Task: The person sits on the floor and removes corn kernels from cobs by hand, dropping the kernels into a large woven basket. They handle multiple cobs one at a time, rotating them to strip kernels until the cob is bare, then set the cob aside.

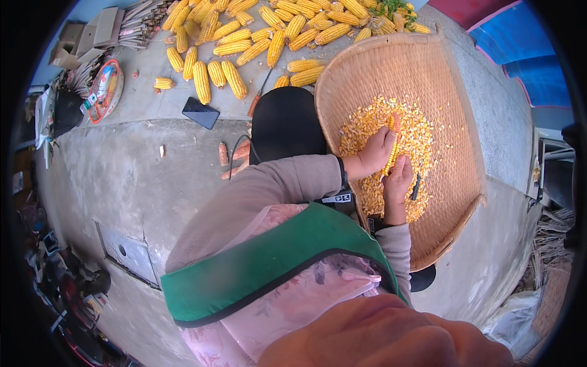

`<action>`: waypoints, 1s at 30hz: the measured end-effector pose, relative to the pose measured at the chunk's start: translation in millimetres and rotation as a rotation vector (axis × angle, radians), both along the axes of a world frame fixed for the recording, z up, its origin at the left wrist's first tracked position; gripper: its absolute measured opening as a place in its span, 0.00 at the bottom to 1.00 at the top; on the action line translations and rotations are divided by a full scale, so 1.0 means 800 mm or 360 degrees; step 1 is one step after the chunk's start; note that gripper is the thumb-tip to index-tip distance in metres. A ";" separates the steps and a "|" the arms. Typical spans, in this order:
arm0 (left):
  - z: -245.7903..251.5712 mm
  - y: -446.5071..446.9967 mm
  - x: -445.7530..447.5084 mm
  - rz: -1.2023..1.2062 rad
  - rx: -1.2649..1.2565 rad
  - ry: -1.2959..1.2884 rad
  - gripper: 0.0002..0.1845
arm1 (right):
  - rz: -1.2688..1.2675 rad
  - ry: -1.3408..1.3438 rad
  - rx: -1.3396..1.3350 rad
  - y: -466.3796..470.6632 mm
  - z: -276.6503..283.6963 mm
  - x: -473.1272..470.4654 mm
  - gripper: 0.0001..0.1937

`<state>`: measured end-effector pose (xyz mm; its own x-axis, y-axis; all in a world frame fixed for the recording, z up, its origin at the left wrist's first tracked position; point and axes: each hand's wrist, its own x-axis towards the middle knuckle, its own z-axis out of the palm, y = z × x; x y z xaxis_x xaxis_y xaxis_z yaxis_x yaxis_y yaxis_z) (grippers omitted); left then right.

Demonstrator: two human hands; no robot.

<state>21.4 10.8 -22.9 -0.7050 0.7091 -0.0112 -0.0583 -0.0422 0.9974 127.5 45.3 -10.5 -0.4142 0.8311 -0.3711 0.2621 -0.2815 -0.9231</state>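
My left hand (376, 149) grips a partly stripped ear of corn (392, 153) over the basket. Yellow kernels still line part of it, and bare reddish cob shows towards its upper end. My right hand (398, 181) holds the ear's lower end, thumb pressed near the rows. Beneath both hands, loose corn kernels (367, 124) are heaped in a woven bamboo winnowing basket (454, 169), which lies tilted across my lap. A slim dark tool (416, 187) rests on the kernels beside my right hand.
Whole corn ears (234, 41) cover the far floor. A screwdriver (255, 104), a smartphone (201, 113) and stripped cobs (223, 153) lie left of my dark-clothed knee (289, 121). Farther left stand an orange-rimmed basket (120, 87) and a cardboard box (98, 34). A metal floor hatch (128, 252) is at lower left.
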 end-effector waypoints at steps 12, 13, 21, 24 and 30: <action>0.001 -0.002 0.002 -0.0135 -0.0027 0.0114 0.15 | 0.0309 -0.0179 0.1098 0.001 0.001 -0.007 0.15; 0.002 -0.002 0.002 -0.0119 -0.0020 0.0164 0.15 | 0.0284 -0.0171 0.1083 0.001 0.000 -0.007 0.15; 0.015 -0.005 -0.002 -0.0257 0.0084 0.0211 0.15 | 0.0106 0.0181 0.0345 0.002 0.013 -0.005 0.15; 0.014 -0.007 0.003 -0.0338 0.0136 0.0333 0.14 | 0.0096 0.0076 0.0424 0.005 0.015 -0.008 0.15; 0.008 -0.004 0.004 -0.0398 0.0139 0.0223 0.15 | -0.0005 -0.0160 0.0844 0.007 0.007 -0.011 0.14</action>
